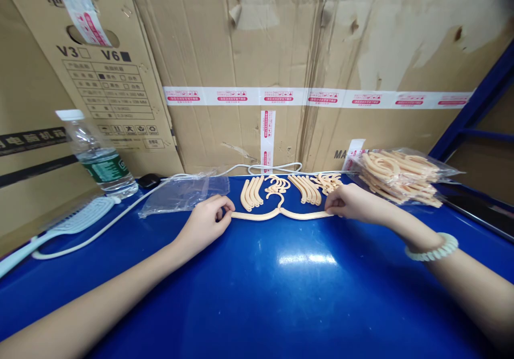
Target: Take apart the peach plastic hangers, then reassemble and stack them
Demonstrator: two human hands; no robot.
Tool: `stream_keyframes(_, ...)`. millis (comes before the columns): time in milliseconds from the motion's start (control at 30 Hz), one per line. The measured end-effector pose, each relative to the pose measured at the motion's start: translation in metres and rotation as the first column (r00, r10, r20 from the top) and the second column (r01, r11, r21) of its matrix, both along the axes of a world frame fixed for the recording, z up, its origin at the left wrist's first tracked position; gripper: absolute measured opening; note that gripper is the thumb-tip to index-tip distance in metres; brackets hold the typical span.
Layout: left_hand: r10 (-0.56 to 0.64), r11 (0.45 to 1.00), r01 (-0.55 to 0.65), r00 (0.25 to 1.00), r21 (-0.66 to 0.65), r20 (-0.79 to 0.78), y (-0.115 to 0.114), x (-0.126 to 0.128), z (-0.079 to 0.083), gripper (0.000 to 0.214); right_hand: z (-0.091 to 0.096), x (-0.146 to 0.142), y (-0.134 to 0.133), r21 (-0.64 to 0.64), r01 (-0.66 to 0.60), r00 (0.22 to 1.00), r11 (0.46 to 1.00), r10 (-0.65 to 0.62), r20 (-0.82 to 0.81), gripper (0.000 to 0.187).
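A beige plastic clothes hanger (257, 216) lies across the blue table, its two arms spread and its hook pointing away from me. My left hand (209, 219) pinches the tip of the left arm. At the opposite tip, my right hand (351, 204) is closed on the right arm. Just behind the hanger are loose hanger arms (252, 193) on the left and more hanger arms (305, 189) further right. Between these two groups sits a small heap of hooks (278, 183). Several small beige parts (327, 182) lie partly behind my right hand.
Bagged beige hanger parts (397, 174) are piled at the right, near a dark flat device (482, 214). On the left are a clear plastic bag (180, 193), a water bottle (100, 158), a hairbrush (84, 217) and a white cable (100, 233). Cardboard (241, 38) walls the back.
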State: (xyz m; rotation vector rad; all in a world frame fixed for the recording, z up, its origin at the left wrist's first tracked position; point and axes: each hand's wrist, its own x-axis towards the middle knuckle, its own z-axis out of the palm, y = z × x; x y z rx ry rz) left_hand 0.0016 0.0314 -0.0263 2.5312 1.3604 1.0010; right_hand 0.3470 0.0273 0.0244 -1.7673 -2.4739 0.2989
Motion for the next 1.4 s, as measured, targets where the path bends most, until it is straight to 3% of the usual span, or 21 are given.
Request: stream_keyframes(1400,0.03,1.0,-0.03,0.999,0.007,0.012,0.0,-0.0008,-0.0036,0.019,-0.0038,0.0048,-0.0002,-0.003,-0.029,0.999,1.0,0.029,-0.017,0.024)
